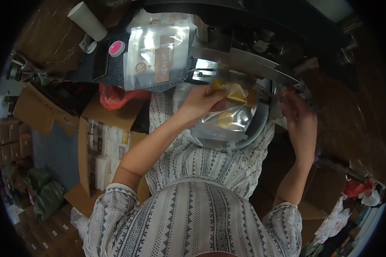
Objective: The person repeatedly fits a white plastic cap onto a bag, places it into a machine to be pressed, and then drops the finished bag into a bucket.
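Observation:
Above the lap, my left hand [203, 100] pinches a clear plastic pouch with yellow print [236, 92] near its top edge. Under it, more clear pouches [210, 132] lie in a round grey basin [260, 122] on the lap. My right hand [298, 109] is raised to the right of the basin, its fingers curled and blurred; whether it holds anything cannot be made out. Just beyond the pouch is the metal part of a dark machine [257, 62]. A stack of clear pouches with brown labels [158, 55] lies on a blue-grey cloth at the upper left.
A white cup [88, 21], a pink-topped round container [116, 48] and a dark phone [101, 59] are at the upper left. A red plastic bag [116, 96] hangs below the cloth. An open cardboard box [85, 154] with packed pouches stands at the left.

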The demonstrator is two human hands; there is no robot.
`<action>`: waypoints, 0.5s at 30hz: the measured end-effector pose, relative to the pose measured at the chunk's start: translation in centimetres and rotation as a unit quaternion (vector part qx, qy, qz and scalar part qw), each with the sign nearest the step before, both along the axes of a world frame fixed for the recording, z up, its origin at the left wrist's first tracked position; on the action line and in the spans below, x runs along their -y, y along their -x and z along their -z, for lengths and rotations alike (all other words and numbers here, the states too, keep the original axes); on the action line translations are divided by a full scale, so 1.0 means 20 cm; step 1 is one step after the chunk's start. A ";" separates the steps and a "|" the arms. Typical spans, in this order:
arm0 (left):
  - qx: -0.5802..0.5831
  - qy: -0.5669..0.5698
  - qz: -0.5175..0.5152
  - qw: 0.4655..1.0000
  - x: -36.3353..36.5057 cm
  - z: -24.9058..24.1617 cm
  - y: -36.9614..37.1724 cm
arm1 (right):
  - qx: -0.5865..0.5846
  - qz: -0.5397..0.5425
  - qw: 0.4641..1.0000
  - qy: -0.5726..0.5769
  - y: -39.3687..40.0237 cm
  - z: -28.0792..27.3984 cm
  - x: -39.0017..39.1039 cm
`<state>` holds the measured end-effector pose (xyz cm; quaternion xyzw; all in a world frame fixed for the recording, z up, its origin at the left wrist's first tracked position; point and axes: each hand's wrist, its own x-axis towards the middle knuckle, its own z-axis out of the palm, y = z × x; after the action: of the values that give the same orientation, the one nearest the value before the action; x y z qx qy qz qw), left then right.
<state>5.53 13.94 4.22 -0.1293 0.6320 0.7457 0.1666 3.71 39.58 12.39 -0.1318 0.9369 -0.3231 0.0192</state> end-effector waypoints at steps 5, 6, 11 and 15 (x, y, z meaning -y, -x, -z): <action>-0.065 0.180 0.033 0.981 0.17 -0.15 -0.01 | -0.027 0.185 0.897 -0.401 0.16 0.36 -0.26; -0.229 0.399 -0.069 0.885 0.28 -0.10 0.00 | -0.028 0.183 0.898 -0.399 0.18 0.35 -0.24; -0.311 0.783 -0.045 0.537 0.47 0.16 -0.15 | -0.053 0.140 0.969 -0.199 0.17 0.26 -0.14; -0.281 0.667 -0.061 0.687 0.54 0.04 -0.22 | -0.049 0.092 0.967 -0.234 0.14 0.24 -0.16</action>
<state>9.87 3.08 3.35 -0.0285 0.9708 0.1369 -0.1950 0.94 42.86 7.65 -0.0530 0.9943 -0.0884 -0.0265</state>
